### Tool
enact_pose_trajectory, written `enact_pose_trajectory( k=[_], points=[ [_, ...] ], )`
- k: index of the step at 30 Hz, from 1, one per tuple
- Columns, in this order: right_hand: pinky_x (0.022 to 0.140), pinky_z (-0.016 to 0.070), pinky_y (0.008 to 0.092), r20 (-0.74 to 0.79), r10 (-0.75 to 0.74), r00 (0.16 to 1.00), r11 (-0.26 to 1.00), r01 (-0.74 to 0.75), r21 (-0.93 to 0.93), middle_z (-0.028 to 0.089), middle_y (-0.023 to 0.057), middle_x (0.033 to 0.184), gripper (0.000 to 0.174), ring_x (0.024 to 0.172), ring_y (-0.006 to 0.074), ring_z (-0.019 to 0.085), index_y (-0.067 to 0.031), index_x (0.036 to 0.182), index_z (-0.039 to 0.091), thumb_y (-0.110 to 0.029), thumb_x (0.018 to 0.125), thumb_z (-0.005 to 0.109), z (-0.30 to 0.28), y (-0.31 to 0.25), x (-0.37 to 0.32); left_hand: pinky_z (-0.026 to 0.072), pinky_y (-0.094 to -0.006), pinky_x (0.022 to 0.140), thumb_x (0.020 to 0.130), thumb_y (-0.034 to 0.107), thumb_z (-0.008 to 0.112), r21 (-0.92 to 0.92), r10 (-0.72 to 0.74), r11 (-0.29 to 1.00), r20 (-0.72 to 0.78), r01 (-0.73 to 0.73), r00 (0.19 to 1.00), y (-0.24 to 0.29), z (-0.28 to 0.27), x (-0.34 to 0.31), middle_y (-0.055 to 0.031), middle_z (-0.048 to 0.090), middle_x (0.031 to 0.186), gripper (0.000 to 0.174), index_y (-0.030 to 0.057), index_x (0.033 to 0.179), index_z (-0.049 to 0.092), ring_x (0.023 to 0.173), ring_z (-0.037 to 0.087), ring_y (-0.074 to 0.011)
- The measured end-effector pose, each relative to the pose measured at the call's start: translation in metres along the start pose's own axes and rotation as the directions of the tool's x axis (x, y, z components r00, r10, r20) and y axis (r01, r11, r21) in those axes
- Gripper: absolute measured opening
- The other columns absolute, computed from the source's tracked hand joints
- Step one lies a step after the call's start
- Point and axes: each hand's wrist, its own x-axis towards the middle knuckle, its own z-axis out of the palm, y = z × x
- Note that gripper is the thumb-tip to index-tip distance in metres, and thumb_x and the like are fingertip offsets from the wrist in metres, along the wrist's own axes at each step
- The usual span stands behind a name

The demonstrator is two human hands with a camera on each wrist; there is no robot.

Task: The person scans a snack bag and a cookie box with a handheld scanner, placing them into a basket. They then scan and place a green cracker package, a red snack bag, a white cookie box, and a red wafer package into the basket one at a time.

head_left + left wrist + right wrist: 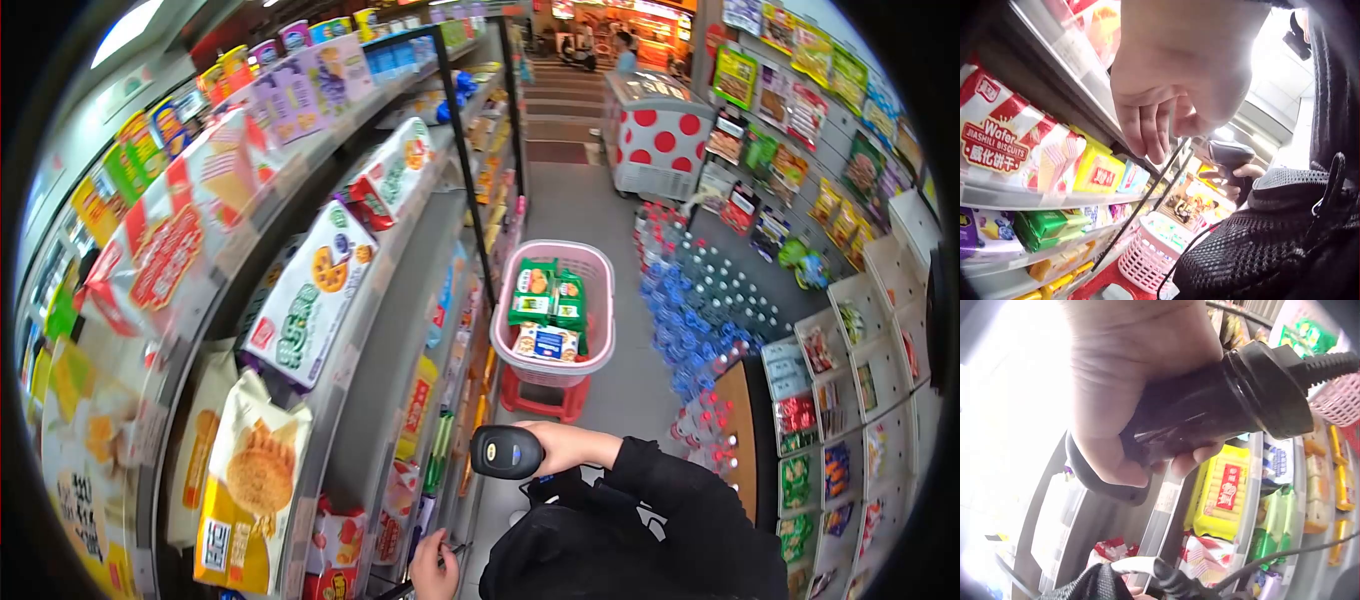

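My right hand [572, 446] grips a black handheld barcode scanner [505, 452], its head pointed toward the shelf. In the right wrist view, fingers wrap the scanner's handle [1191, 409], and a cable runs from its base. My left hand [434, 568] hangs low beside the shelf with nothing in it; in the left wrist view its fingers [1155, 128] curl loosely. Closest to it are wafer biscuit packs [1016, 137] and a yellow pack [1100, 172] on the lower shelf. Higher up stand a biscuit bag [255, 470] and a white cookie box [312, 290].
A pink basket [503, 338] holding green packs [548, 295] sits on a red stool [545, 396] in the aisle. Bottles [690, 310] crowd the floor at right, before snack racks [850, 400]. A dotted freezer [655, 145] stands ahead. A black shelf post [465, 150] rises at left.
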Motion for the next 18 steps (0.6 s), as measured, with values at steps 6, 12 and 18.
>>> enact_pose_trajectory(
  k=[6,12,18],
  points=[
    [0.082,0.0412,0.032,-0.199,0.277,0.94,0.958,-0.286,-0.015,0.054,0.0149,0.099,0.05,0.094,0.0265,0.053,0.0008,0.105,0.05,-0.005,0.057,0.062,-0.007,0.022,-0.051,0.047,-0.0298,0.065,0.076,-0.003,0.048,-0.159,-0.061,0.983,0.164,0.088,0.985,-0.025,0.04,0.015,-0.0139,0.057,0.088,0.026,-0.0004,0.101,0.054,0.07,0.06,-0.0217],
    [0.081,0.0424,0.0322,-0.319,0.416,0.852,0.907,-0.412,0.084,0.057,0.0143,0.095,0.05,0.089,0.0252,0.056,-0.0004,0.105,0.05,-0.009,0.058,0.063,-0.022,0.033,-0.067,0.0476,-0.0282,0.063,0.078,-0.001,0.047,-0.088,-0.01,0.996,0.234,0.032,0.972,-0.044,0.062,0.037,-0.0124,0.058,0.087,0.026,0.0,0.104,0.053,0.069,0.06,-0.0188],
    [0.08,0.0423,0.0306,-0.34,0.535,0.774,0.844,-0.504,0.181,0.058,0.014,0.095,0.05,0.089,0.0222,0.056,0.0002,0.105,0.05,-0.01,0.059,0.065,-0.05,0.061,-0.068,0.0464,-0.0326,0.069,0.076,0.004,0.05,-0.113,-0.199,0.965,0.279,0.238,0.939,-0.035,0.082,0.06,-0.0123,0.059,0.089,0.027,0.0038,0.102,0.054,0.082,0.058,-0.0268]
  ],
)
